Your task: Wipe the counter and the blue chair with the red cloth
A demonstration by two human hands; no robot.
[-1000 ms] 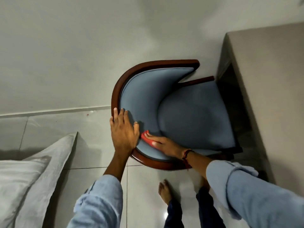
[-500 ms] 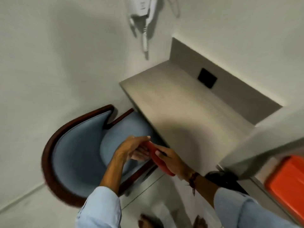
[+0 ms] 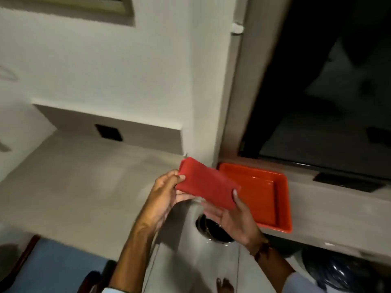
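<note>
A folded red cloth [image 3: 208, 183] is held in the air between both hands, above the right end of the beige counter [image 3: 80, 187]. My left hand [image 3: 164, 197] pinches its left end and my right hand [image 3: 230, 216] supports its right end from below. Only a corner of the blue chair [image 3: 50, 269] with its dark wooden frame shows at the bottom left, under the counter's front edge.
An orange tray [image 3: 281, 199] lies on a lower ledge to the right of the cloth. A dark screen or window [image 3: 330, 102] fills the upper right. A black socket plate [image 3: 109, 132] sits in the counter's back wall. A round bin opening [image 3: 211, 229] lies below my hands.
My view swung up and right from the chair to the counter and the tray. Both hands left the chair and rose with the red cloth, now held stretched between them.
</note>
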